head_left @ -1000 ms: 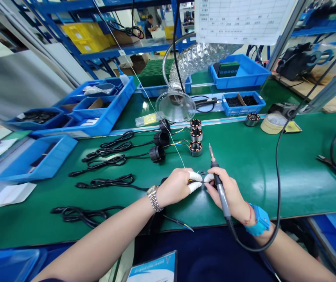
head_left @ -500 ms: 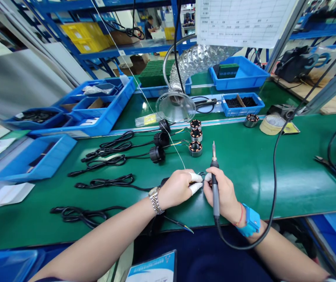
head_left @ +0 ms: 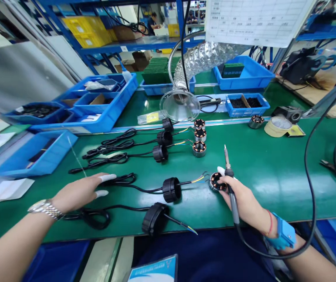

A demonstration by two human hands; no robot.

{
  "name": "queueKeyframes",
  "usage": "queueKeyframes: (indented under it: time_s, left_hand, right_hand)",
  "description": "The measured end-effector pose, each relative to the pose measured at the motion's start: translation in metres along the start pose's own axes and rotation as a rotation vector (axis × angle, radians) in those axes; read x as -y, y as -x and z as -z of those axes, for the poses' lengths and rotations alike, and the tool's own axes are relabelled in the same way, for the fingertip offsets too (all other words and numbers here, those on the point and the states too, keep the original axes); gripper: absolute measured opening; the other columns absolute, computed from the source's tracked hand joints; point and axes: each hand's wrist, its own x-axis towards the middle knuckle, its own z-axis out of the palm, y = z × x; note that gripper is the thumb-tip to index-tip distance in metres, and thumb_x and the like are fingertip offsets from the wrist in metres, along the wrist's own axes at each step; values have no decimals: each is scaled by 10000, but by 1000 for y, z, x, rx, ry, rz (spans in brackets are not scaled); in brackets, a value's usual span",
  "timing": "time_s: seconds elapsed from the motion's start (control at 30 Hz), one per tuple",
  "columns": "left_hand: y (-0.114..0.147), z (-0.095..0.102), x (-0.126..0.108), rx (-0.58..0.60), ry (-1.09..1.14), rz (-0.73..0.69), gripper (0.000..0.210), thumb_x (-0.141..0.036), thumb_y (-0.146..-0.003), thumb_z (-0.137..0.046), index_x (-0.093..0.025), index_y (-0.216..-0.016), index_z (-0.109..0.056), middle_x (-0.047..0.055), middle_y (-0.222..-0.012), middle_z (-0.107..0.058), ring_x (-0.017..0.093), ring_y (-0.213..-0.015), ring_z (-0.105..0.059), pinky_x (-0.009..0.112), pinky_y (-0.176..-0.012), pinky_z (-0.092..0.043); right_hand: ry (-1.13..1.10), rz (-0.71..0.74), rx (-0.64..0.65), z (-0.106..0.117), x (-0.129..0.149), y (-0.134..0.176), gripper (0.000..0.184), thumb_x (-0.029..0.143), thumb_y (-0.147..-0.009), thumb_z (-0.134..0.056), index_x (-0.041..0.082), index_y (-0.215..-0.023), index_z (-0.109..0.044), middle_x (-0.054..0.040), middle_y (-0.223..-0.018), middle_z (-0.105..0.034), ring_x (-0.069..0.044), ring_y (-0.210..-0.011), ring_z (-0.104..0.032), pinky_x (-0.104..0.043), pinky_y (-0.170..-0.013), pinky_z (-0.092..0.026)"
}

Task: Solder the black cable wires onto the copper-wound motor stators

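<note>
My left hand (head_left: pixel 81 192), white covers on thumb and forefinger, reaches over a coiled black cable (head_left: pixel 123 179). Those two fingertips are apart, while a thin, blurred solder wire (head_left: pixel 76 156) runs into the hand; the fingers gripping it are hidden. In my right hand (head_left: pixel 241 196) a soldering iron (head_left: pixel 234 205) points tip upward. The same hand pinches a ring-shaped motor stator (head_left: pixel 215 181) with copper windings. Coloured leads (head_left: pixel 198 179) from a black round cap (head_left: pixel 171 190) extend to the stator's left side; whether they are joined, I cannot tell. Another cap (head_left: pixel 155 219) with a cable lies nearer me.
Several stators (head_left: pixel 199 149) stand beside capped cables further back. A clear fume hood (head_left: pixel 179 105) on a foil duct hangs behind them. Blue bins (head_left: pixel 247 111) line the back, pliers (head_left: pixel 329 166) lie right, and the iron's cord (head_left: pixel 307 176) loops past my right arm.
My left hand has moved far left from the stator to the coiled cable, and the solder wire swung with it. My right hand shifted slightly right with the iron and stator.
</note>
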Motion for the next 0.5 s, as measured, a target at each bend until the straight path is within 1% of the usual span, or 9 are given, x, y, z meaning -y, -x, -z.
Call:
queueKeyframes:
  time_s: [0.03,0.1,0.2,0.27,0.33,0.4,0.43,0.5]
  left_hand:
    - [0,-7,9,-8,6,30,323,-222,-821,-401,-230,-1081,-592,23,-1138,-605,202,-896,-599,226,-695,-415]
    - [-2,-12,22,-48,-5,88,310,-263,-840,-374,-224,-1034,-613,13,-1093,-627,187,-910,-586,216,-722,-400]
    - [-8,-4,34,-113,-95,206,371,-342,-869,-303,-233,-1081,-588,7,-1095,-620,176,-876,-575,204,-698,-384]
    - [-14,2,37,-124,-145,279,420,-393,-885,-237,-260,-1097,-575,-21,-1075,-623,162,-838,-567,192,-677,-371]
    - [-21,2,38,-116,-137,308,454,-411,-890,-198,-268,-1099,-575,-31,-1056,-626,163,-822,-560,189,-664,-361]
    - [-26,-2,41,-115,-66,287,441,-410,-879,-237,-243,-1122,-565,-9,-1064,-621,178,-834,-557,191,-656,-357]
    - [-26,-4,44,-121,-15,281,439,-414,-869,-261,-230,-1150,-544,3,-1055,-624,183,-826,-557,193,-647,-357]
    - [-22,-8,54,-147,116,271,463,-451,-853,-287,-231,-1216,-473,-6,-979,-642,178,-767,-557,192,-619,-357]
  right_hand:
    - [0,14,8,-2,-2,-6,339,172,-821,-470,228,-1153,-434,-62,-986,-610,-156,-814,-617,-294,-706,-529]
    - [-3,45,28,-6,-5,-22,340,161,-820,-464,228,-1151,-433,-58,-981,-602,-155,-838,-608,-299,-724,-523]
    - [-13,83,65,-19,-8,-50,363,126,-807,-457,219,-1157,-419,-58,-989,-584,-153,-861,-589,-308,-763,-507]
    - [-10,98,71,-28,-7,-64,361,120,-806,-449,219,-1151,-421,-52,-961,-577,-150,-854,-581,-299,-764,-501]
    - [-3,104,46,-35,-5,-72,355,125,-804,-453,218,-1146,-427,-47,-935,-576,-146,-841,-579,-283,-751,-499]
    - [8,101,16,-32,-5,-74,350,140,-798,-475,210,-1139,-437,-48,-935,-579,-144,-832,-580,-275,-743,-496]
    - [22,87,-14,-27,-8,-73,337,152,-795,-491,206,-1124,-448,-50,-941,-582,-140,-812,-582,-272,-734,-495]
    - [80,19,-135,-7,-20,-74,317,177,-782,-522,200,-1093,-466,-58,-965,-586,-129,-744,-583,-266,-699,-492]
